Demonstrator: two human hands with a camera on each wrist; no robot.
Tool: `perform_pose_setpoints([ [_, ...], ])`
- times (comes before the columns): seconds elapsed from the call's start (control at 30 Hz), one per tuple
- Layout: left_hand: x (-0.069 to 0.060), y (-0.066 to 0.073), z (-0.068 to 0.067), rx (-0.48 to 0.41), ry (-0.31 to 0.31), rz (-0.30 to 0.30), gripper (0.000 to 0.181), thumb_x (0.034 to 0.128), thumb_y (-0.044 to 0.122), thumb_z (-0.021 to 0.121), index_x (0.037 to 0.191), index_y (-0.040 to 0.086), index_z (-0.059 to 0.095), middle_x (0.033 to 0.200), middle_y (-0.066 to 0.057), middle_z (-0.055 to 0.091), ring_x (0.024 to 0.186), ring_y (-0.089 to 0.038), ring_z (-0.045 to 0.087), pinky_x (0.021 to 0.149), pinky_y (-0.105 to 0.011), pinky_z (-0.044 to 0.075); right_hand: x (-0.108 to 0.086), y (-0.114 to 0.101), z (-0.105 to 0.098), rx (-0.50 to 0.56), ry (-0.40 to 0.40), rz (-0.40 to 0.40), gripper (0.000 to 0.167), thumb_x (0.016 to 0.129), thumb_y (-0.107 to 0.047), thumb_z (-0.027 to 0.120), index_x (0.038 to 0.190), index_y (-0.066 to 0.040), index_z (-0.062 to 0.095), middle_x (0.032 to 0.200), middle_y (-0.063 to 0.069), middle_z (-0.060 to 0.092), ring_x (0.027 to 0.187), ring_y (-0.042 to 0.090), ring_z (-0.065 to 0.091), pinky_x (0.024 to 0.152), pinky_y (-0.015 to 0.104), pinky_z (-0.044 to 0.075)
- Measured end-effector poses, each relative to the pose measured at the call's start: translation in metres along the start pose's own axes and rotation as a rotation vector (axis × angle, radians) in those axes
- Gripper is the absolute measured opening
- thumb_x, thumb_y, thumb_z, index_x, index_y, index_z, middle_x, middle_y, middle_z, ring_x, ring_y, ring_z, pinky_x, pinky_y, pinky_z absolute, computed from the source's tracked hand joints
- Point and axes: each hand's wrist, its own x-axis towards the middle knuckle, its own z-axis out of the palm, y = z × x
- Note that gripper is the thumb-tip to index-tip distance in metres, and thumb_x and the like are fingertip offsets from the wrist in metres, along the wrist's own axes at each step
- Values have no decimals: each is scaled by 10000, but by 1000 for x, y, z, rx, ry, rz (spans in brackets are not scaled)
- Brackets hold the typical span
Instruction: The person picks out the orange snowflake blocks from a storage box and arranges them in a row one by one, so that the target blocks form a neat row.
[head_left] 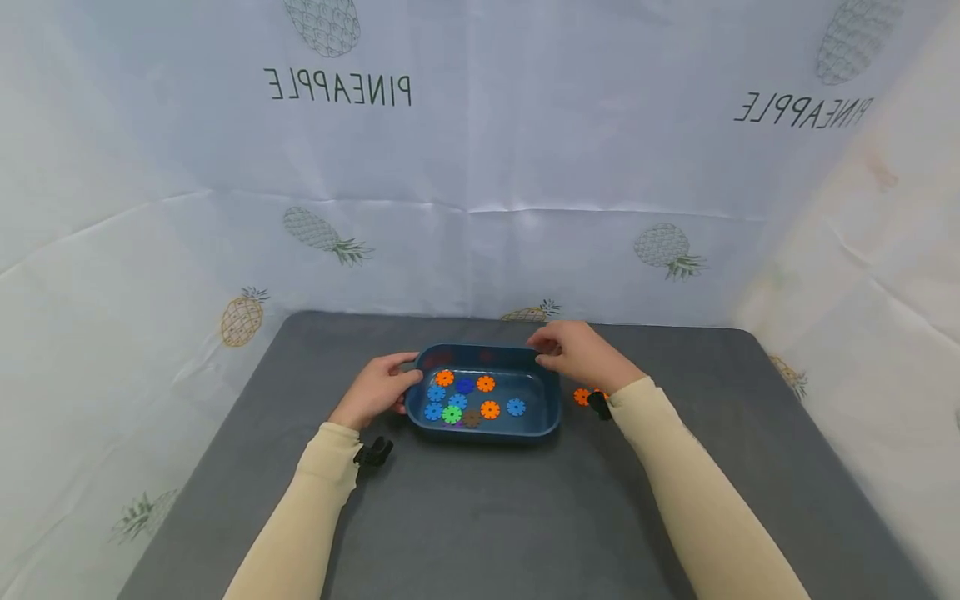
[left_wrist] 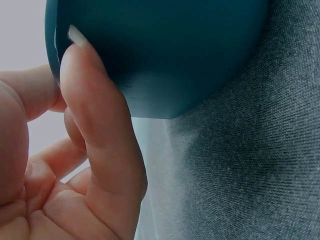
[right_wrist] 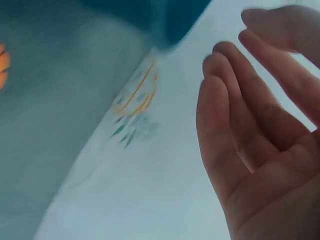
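- The glossy dark blue rounded-rectangular tray, probably plastic, (head_left: pixel 483 434) sits on the dark grey cloth-covered tabletop (head_left: pixel 480 517) and serves as landmark.
- At its left end, the left hand (head_left: pixel 375 387) pinches the rim and wall between its fingers.
- Above its right end is the right hand (head_left: pixel 581 354), fingers loosely bent, nothing visible in them.
- Lying flat inside, mostly toward its left half, are thin notched plastic-looking discs: orange (head_left: pixel 490 409), light blue (head_left: pixel 516 407), dark blue (head_left: pixel 465 386), green (head_left: pixel 452 414) and brown (head_left: pixel 471 418).
- Just right of it lies a loose orange notched disc (head_left: pixel 582 397).
- The tray looks light, stiff and somewhat slippery; its two short ends seem the best hold, kept level so the discs do not slide.
- The discs look light, firm and hard to break; their notched edges should suit a fingertip pinch.
- Only the left wrist view shows a digit lying on the tray's outer wall below the rim; the right wrist view shows the right palm and bent fingers apart from the tray's corner; only the head view shows its contents.
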Motion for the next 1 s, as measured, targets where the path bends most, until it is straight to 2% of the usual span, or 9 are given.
perform_pose_setpoints([
  [0.23,2,0,1,4,5,-2,558,1068,304,667,1588,138,551,784,-57,555,588,-183,579,651,-383,646,36,-39,20,-158,-213,-116,310,1022,-133,751,1329,-89,751,1297,89,739,1121,232,681,1008,424,605],
  [0.43,1,0,1,4,4,13,552,1070,288,662,1588,133,550,802,-65,566,596,-186,578,650,-385,646,44,-53,44,-217,-340,-131,284,990,-118,787,1272,-88,773,1189,66,762,1052,192,679,989,409,611],
  [0.67,1,2,0,-3,3,6,558,1063,258,667,1589,118,544,816,-77,593,591,-178,588,639,-370,649,45,-61,61,-288,-373,-145,218,969,-139,820,1184,-112,799,1036,7,755,904,135,685,883,374,620],
  [1.0,-2,6,2,-11,-1,-13,555,1061,252,660,1587,118,545,799,-68,603,565,-157,594,650,-392,657,50,-66,75,-366,-384,-127,138,921,-150,872,1044,-147,810,967,-29,765,812,115,680,828,335,631],
])
